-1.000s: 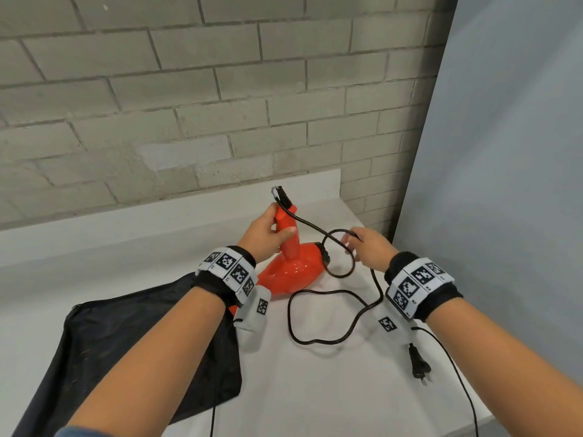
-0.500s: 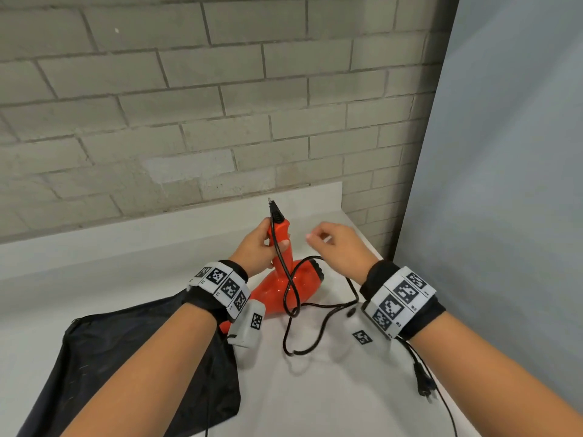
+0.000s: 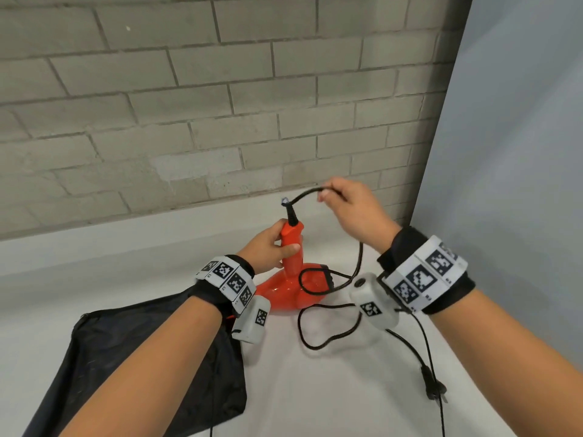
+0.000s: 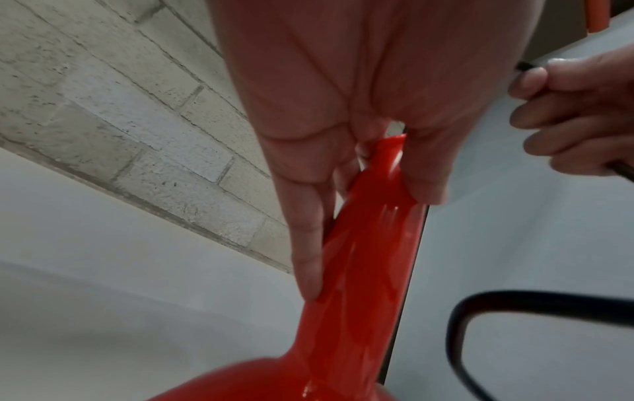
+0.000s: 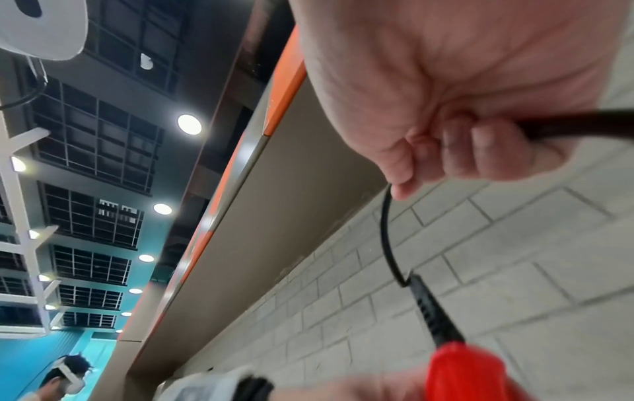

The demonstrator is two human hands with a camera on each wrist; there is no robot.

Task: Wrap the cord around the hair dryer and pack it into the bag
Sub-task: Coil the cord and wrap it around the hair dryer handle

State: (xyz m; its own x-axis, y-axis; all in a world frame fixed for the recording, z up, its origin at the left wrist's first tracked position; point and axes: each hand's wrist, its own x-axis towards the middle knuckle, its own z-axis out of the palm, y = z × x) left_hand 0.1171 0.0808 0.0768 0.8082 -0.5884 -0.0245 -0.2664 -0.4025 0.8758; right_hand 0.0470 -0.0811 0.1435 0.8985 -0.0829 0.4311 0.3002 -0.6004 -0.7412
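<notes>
The left hand (image 3: 268, 249) is curled round the upright handle of the red hair dryer (image 3: 291, 291), thumb across the front, so the dryer stands with its body resting on the white worktop (image 3: 362, 389) just beyond that wrist. The right hand (image 3: 353, 212) is raised above and to the right of the handle top, fingers closed on the black cord (image 3: 307, 194) a short way from where it leaves the handle; the stretch between arches up from the stiff black sleeve at the handle's end.

Judging by how things lie, the wrapping has barely started. One loose loop hangs against the dryer's body below the right hand, but no turn sits snug on the handle (whether that loop goes right round the body I cannot tell). Most of the cord is slack: it drops from the right hand, curls across the worktop beneath the right wrist and trails toward the person, ending at the plug (image 3: 435, 387) by the right forearm.

The black bag (image 3: 142, 367) lies flat under the left forearm, with nothing visibly in it. Still to do, as far as I can judge: wind nearly all the cord, secure the plug, open the bag and put the dryer in.
</notes>
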